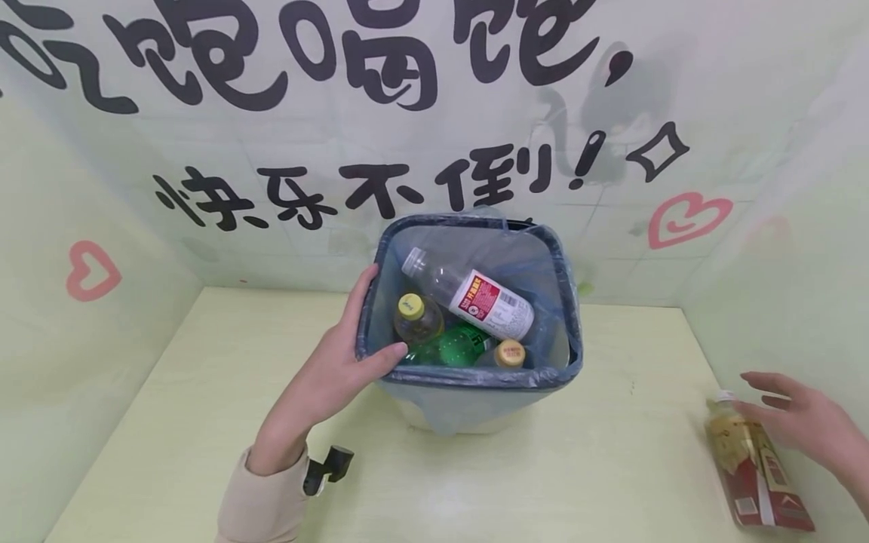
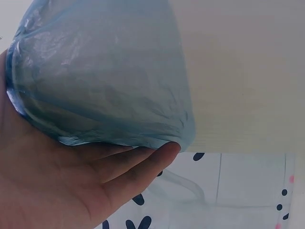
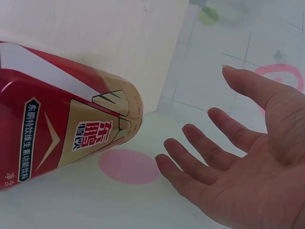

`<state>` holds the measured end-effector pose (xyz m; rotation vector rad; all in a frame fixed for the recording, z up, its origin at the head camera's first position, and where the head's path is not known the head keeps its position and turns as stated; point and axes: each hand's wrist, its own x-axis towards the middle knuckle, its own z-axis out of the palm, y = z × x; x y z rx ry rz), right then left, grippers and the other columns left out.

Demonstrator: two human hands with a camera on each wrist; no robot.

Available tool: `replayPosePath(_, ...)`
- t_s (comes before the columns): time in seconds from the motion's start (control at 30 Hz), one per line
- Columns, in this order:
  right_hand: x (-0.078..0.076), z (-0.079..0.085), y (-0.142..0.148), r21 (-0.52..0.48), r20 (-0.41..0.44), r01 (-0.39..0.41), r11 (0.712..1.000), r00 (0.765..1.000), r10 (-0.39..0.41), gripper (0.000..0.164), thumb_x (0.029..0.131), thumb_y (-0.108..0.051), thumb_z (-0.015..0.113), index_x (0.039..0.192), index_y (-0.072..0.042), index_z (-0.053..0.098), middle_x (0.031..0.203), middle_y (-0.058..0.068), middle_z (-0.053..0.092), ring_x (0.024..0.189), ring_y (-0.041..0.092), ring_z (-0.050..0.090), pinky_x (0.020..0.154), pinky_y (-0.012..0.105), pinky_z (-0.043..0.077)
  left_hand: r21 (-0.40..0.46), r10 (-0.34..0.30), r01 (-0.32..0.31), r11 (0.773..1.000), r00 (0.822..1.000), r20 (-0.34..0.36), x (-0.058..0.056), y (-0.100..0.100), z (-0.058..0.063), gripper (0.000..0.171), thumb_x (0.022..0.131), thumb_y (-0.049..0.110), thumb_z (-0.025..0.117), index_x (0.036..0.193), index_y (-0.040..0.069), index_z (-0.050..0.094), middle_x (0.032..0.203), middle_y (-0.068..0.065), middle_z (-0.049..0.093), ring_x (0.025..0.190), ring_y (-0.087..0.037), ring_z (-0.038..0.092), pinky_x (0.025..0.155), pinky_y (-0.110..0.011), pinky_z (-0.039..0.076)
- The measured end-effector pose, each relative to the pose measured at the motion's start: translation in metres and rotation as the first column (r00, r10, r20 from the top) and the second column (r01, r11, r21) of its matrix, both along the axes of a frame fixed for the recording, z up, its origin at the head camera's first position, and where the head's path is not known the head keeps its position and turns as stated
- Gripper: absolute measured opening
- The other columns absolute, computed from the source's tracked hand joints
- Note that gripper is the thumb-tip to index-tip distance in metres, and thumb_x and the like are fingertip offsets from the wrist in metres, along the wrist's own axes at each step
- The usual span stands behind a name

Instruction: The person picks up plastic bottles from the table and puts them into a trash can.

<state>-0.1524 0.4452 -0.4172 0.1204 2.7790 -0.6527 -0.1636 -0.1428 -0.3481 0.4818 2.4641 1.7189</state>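
A square bin [image 1: 468, 424] lined with a translucent blue bag [image 2: 109, 95] stands on the table. My left hand [image 1: 333, 369] grips its left rim, thumb over the top edge, the other fingers [image 2: 143, 174] along the bagged outside wall. Inside the bin lie a clear bottle [image 1: 444, 283] with a red and white label, a green bottle [image 1: 451, 347], a yellow-capped bottle [image 1: 410, 308] and an orange-capped one [image 1: 511, 353]. My right hand [image 1: 804, 418], fingers spread, is beside a red and gold drink bottle [image 1: 753, 475]; in the right wrist view a gap separates them.
The pale table [image 1: 611, 452] ends at a printed back wall [image 1: 305, 136] with large black characters. Side walls [image 1: 801, 226] rise at left and right, the right one close to the drink bottle. A small black device [image 1: 329, 467] sits at my left wrist.
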Motion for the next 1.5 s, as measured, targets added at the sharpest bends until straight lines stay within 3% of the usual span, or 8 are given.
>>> replayPosePath(0.6,0.004,-0.015,-0.002,-0.036,0.007,-0.024,0.999,1.000,0.024,0.071,0.100,-0.039,0.058,0.142,0.014,0.035,0.140,0.046,0.031,0.120,0.065,0.040,0.078,0.071,0.042,-0.003,0.004,-0.004,1.000,1.000,0.004,0.001,-0.001,-0.001,0.091,0.094,0.029,0.065,0.159,0.032,0.001,0.147,-0.019,0.043,0.124,-0.040,0.053,0.097,-0.052,0.047)
replayPosePath(1.0,0.005,-0.027,-0.003,0.009,0.018,0.017,1.000,1.000,-0.017,0.073,0.097,-0.042,0.063,0.138,0.015,0.039,0.130,0.047,0.043,0.112,0.063,0.047,0.075,0.063,0.044,-0.007,0.008,-0.008,1.000,1.000,0.000,0.000,-0.001,-0.002,0.091,0.094,0.032,0.065,0.159,0.033,0.002,0.148,-0.019,0.042,0.126,-0.040,0.052,0.098,-0.053,0.046)
replayPosePath(1.23,0.005,-0.028,-0.005,0.027,0.076,0.037,0.999,0.996,-0.039,0.078,0.095,-0.044,0.065,0.137,0.015,0.037,0.127,0.049,0.043,0.103,0.061,0.053,0.066,0.050,0.050,-0.001,0.010,-0.010,1.000,1.000,0.008,0.001,-0.001,-0.001,0.091,0.093,0.033,0.065,0.159,0.033,0.002,0.147,-0.018,0.043,0.125,-0.040,0.052,0.098,-0.053,0.046)
replayPosePath(1.5,0.007,-0.040,0.002,0.060,0.055,0.005,0.998,0.998,-0.008,0.075,0.090,-0.035,0.071,0.133,0.019,0.039,0.118,0.049,0.046,0.088,0.047,0.060,0.060,0.044,0.052,0.000,0.011,-0.011,1.000,1.000,0.005,0.000,0.001,-0.001,0.091,0.093,0.032,0.065,0.159,0.035,0.002,0.147,-0.018,0.044,0.125,-0.040,0.053,0.098,-0.053,0.046)
